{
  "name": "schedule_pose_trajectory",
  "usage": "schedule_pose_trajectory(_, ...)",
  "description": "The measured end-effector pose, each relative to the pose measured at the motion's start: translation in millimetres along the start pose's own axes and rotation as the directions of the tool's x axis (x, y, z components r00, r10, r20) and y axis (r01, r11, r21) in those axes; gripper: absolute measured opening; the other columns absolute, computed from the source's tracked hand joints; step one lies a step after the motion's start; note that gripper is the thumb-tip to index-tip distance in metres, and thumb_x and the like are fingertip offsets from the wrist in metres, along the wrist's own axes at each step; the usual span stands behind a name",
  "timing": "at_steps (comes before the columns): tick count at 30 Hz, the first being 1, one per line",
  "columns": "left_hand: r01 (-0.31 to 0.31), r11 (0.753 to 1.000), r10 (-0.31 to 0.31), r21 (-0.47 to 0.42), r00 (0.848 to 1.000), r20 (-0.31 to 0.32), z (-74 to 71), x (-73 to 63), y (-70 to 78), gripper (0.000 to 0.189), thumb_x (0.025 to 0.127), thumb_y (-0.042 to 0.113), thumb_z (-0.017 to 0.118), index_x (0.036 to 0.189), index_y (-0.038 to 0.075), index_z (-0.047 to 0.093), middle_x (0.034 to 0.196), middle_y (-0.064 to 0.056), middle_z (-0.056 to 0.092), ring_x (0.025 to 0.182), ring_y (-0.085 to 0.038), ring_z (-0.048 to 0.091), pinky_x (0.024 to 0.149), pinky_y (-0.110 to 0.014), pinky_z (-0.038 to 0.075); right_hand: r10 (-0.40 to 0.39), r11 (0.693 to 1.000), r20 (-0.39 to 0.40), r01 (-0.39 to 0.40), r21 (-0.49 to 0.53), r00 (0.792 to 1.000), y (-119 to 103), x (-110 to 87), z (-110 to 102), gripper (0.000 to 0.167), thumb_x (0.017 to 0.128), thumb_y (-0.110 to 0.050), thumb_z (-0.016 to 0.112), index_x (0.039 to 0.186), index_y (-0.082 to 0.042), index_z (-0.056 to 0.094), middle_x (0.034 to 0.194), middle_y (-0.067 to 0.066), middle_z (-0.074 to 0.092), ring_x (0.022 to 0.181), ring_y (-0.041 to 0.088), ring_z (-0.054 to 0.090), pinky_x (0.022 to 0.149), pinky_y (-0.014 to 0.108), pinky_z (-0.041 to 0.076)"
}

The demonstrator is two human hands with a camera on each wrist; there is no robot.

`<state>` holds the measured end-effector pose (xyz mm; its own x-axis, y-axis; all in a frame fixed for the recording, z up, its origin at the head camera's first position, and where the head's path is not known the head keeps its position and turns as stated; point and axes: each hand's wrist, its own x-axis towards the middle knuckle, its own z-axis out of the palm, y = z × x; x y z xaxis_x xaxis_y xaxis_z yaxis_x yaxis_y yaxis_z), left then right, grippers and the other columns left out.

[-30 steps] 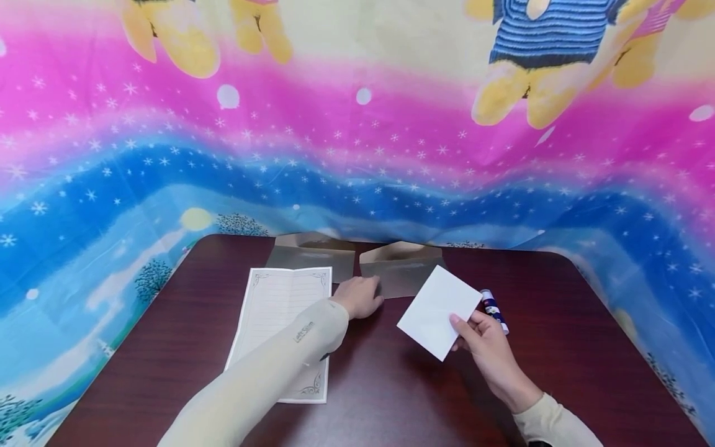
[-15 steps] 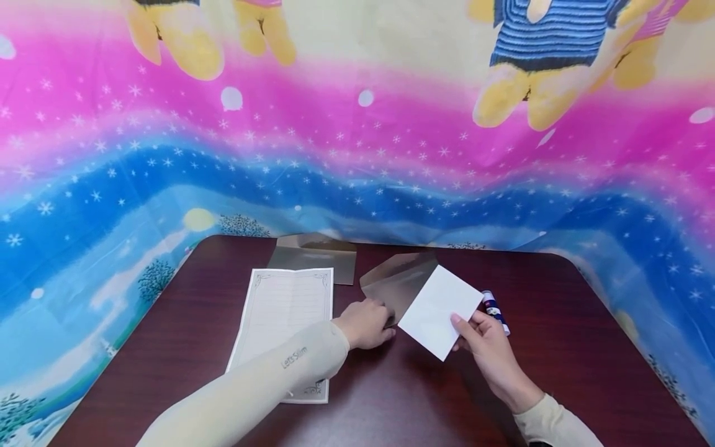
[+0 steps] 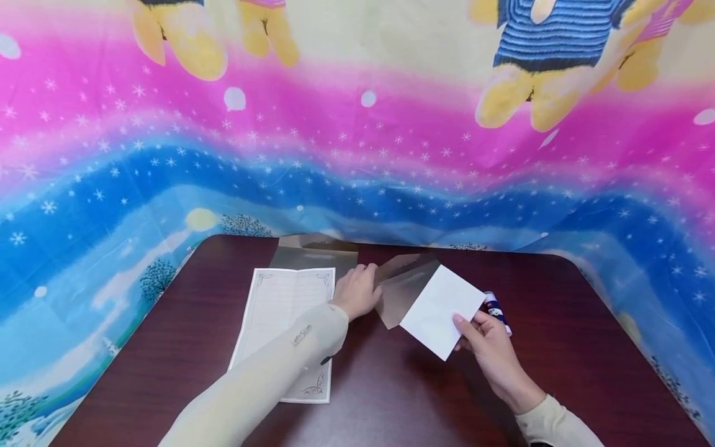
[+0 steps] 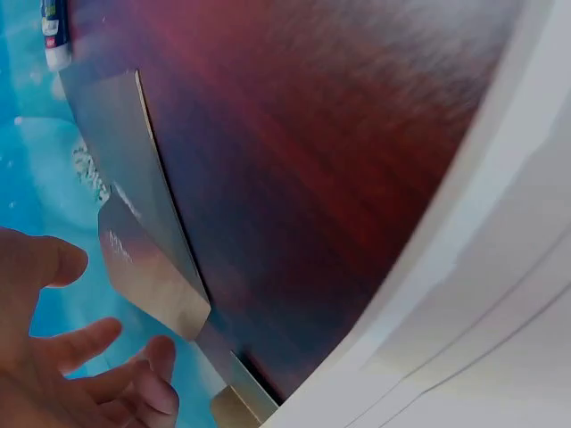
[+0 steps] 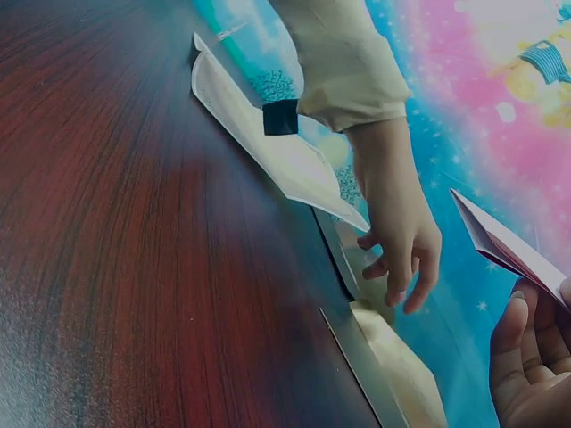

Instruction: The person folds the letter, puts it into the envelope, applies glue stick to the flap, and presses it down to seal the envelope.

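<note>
Glossy red-brown wooden table [image 3: 581, 360], multicoloured printed cloth [image 3: 357, 143] behind. Folded white paper [image 3: 436, 304], right of centre: pinched by right hand [image 3: 496, 357] at near-right edge; probably light, easily creased, best held by edges. Left hand [image 3: 355, 292] loosely relaxed, empty, beside flat grey-brown envelope [image 3: 403, 290].

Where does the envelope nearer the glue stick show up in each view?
Head: the envelope is just right of centre, partly hidden by the folded white paper.
Left wrist: the envelope slants down the left side, below the glue stick.
Right wrist: the envelope is at the bottom, right of centre, cut off by the frame.
Shared landmark: the left hand, visible in all three views.
</note>
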<state>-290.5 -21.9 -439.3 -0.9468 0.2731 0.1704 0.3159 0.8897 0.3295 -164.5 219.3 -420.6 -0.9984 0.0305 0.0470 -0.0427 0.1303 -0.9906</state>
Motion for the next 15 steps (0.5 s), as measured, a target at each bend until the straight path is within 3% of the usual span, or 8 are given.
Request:
schedule_pose_trajectory(4,0.037,0.999,-0.037,0.026,0.999,0.01,1.4,6.4,-0.6,0.037,0.097,0.03,0.064,0.128,0.009,0.06,0.109,-0.013,0.071,0.096,-0.031,0.07,0.076,-0.046,0.058,0.002,1.0,0.002,-0.002,0.004,1.0,0.7,1.3,0.7,0.03,0.104,-0.017,0.057,0.119,0.009,0.059,0.089,-0.01,0.075,0.073,0.007,0.068,0.062,0.025,0.055)
schedule_pose_trajectory(11,0.021,0.99,-0.027,0.138,0.999,0.045,6.9,14.2,3.6,0.037,0.096,0.026,0.064,0.128,0.009,0.057,0.103,-0.013,0.073,0.092,-0.031,0.07,0.072,-0.045,0.058,0.002,1.0,0.007,-0.002,0.021,1.0,2.6,1.9,0.7,0.025,0.104,-0.017,0.057,0.115,0.005,0.061,0.088,-0.009,0.076,0.072,0.007,0.068,0.062,0.026,0.055)
schedule_pose_trajectory(15,0.029,0.987,-0.039,0.158,0.998,0.058,9.0,16.5,4.4,0.035,0.096,0.023,0.062,0.128,0.011,0.054,0.103,-0.012,0.072,0.091,-0.031,0.068,0.072,-0.044,0.058,-0.003,1.0,0.005,0.003,0.027,1.0,3.5,1.7,0.1,0.023,0.103,-0.016,0.058,0.114,0.003,0.062,0.087,-0.009,0.076,0.072,0.007,0.068,0.062,0.025,0.055)
